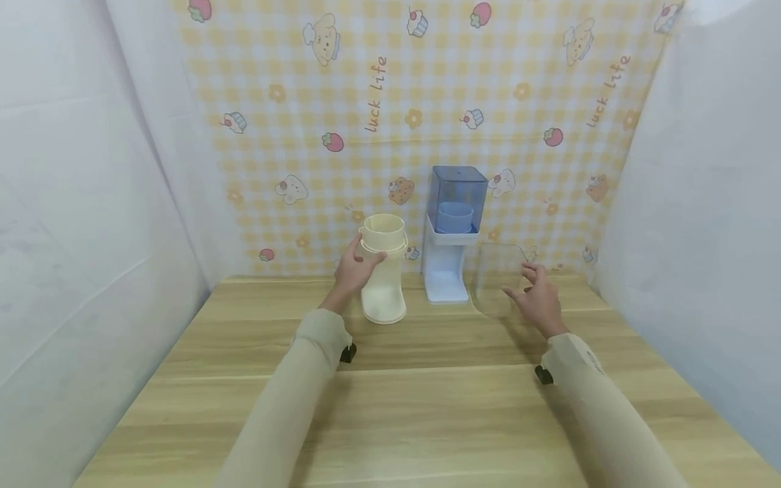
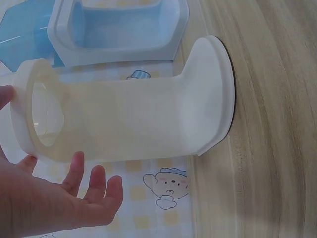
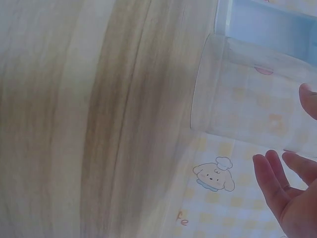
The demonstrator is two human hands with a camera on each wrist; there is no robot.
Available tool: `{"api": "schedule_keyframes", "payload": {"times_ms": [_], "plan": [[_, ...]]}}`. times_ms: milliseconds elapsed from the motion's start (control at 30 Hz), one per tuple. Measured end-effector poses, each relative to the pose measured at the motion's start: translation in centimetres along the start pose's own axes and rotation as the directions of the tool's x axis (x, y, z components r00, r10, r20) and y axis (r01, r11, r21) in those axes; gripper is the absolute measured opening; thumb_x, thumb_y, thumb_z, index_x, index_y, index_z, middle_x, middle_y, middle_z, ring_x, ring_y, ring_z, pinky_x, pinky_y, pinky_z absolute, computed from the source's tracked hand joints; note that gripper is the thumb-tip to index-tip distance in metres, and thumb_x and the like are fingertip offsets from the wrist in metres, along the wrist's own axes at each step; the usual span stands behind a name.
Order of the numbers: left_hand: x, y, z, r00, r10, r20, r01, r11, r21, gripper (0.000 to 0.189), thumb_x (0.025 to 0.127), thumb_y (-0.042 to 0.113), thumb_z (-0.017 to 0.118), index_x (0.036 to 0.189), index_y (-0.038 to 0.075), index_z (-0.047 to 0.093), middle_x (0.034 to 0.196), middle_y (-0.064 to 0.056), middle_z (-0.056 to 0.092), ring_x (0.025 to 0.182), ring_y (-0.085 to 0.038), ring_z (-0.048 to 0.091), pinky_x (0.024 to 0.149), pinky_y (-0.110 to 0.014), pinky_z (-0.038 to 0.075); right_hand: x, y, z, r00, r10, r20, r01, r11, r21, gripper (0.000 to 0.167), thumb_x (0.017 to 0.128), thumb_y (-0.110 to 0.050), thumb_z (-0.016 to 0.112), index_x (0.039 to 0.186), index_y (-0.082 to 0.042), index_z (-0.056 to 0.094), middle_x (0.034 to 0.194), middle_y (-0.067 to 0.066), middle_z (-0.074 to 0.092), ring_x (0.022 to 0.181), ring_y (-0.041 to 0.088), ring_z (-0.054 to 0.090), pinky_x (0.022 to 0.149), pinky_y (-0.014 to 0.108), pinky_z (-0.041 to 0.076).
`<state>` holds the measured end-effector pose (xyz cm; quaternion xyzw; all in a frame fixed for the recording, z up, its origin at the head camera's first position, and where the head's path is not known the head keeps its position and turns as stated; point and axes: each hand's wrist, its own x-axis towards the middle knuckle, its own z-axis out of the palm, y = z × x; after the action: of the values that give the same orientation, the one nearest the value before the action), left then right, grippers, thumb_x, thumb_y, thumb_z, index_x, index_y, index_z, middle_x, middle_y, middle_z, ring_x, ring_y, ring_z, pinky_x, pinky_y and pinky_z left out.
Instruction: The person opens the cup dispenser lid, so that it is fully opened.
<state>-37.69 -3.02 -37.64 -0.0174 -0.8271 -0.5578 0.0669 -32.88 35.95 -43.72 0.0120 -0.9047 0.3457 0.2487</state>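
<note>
A cream dispenser stand (image 1: 383, 285) with a round collar on top and a rounded foot stands upright on the table. My left hand (image 1: 356, 268) grips its collar, thumb across the front and a finger at the left side; in the left wrist view the other fingers (image 2: 114, 191) spread below the collar. To the right, a clear plastic container (image 1: 495, 281) stands upright on the table. My right hand (image 1: 539, 301) holds it at its right side, thumb over the front, fingertips along the edge. In the right wrist view part of this hand lies outside the picture.
Between the hands stands a white dispenser (image 1: 445, 271) with a translucent blue box (image 1: 459, 179) on top and a cup-shaped part showing inside. Behind is a yellow checked cloth (image 1: 366, 163); white sheets (image 1: 79, 169) close both sides of the wooden table (image 1: 415, 420).
</note>
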Motion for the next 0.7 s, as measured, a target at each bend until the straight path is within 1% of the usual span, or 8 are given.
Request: {"api": "schedule_keyframes", "payload": {"times_ms": [233, 333, 500, 600, 700], "plan": [[0.6, 0.2, -0.2, 0.999, -0.02, 0.047, 0.021, 1.0, -0.02, 0.086, 0.088, 0.052, 0.067, 0.158, 0.031, 0.022, 0.138, -0.018, 0.048, 0.125, -0.036, 0.045, 0.104, -0.055, 0.038, 0.5, 0.3, 0.4, 1.0, -0.009, -0.015, 0.009, 1.0, -0.026, 0.073, 0.089, -0.027, 0.076, 0.145, -0.004, 0.035, 0.137, 0.029, 0.053, 0.098, 0.046, 0.064, 0.07, 0.053, 0.056], [0.8, 0.2, -0.1, 0.998, -0.017, 0.063, 0.02, 0.999, -0.041, 0.087, 0.088, 0.052, 0.067, 0.158, 0.031, 0.02, 0.143, -0.017, 0.046, 0.127, -0.035, 0.045, 0.106, -0.056, 0.036, 0.7, 0.3, 0.4, 1.0, 0.002, -0.009, -0.002, 1.0, -0.031, 0.073, 0.089, -0.025, 0.076, 0.146, -0.005, 0.034, 0.138, 0.029, 0.052, 0.099, 0.047, 0.064, 0.071, 0.053, 0.056], [1.3, 0.3, 0.0, 0.997, -0.011, 0.071, 0.016, 0.998, -0.065, 0.087, 0.089, 0.051, 0.067, 0.159, 0.031, 0.019, 0.149, -0.016, 0.042, 0.127, -0.035, 0.045, 0.108, -0.058, 0.033, 1.1, 0.3, 0.4, 1.0, 0.025, 0.0, -0.025, 1.0, -0.015, 0.073, 0.089, -0.021, 0.075, 0.148, -0.009, 0.033, 0.139, 0.028, 0.051, 0.101, 0.047, 0.063, 0.071, 0.053, 0.055], [1.6, 0.2, 0.2, 0.998, -0.016, 0.068, 0.019, 0.999, -0.051, 0.087, 0.088, 0.051, 0.066, 0.159, 0.032, 0.018, 0.146, -0.015, 0.044, 0.126, -0.034, 0.046, 0.108, -0.059, 0.032, 1.3, 0.3, 0.5, 1.0, 0.027, 0.006, -0.027, 1.0, -0.007, 0.073, 0.089, -0.02, 0.075, 0.148, -0.009, 0.033, 0.139, 0.027, 0.051, 0.101, 0.047, 0.063, 0.07, 0.052, 0.055], [2.0, 0.2, 0.3, 0.997, -0.02, 0.071, 0.023, 0.999, -0.038, 0.087, 0.089, 0.051, 0.066, 0.159, 0.032, 0.018, 0.148, -0.016, 0.043, 0.128, -0.035, 0.044, 0.109, -0.06, 0.03, 1.6, 0.4, 0.5, 1.0, 0.019, 0.009, -0.019, 1.0, -0.011, 0.072, 0.089, -0.02, 0.075, 0.147, -0.009, 0.034, 0.139, 0.028, 0.051, 0.1, 0.047, 0.063, 0.066, 0.049, 0.056]]}}
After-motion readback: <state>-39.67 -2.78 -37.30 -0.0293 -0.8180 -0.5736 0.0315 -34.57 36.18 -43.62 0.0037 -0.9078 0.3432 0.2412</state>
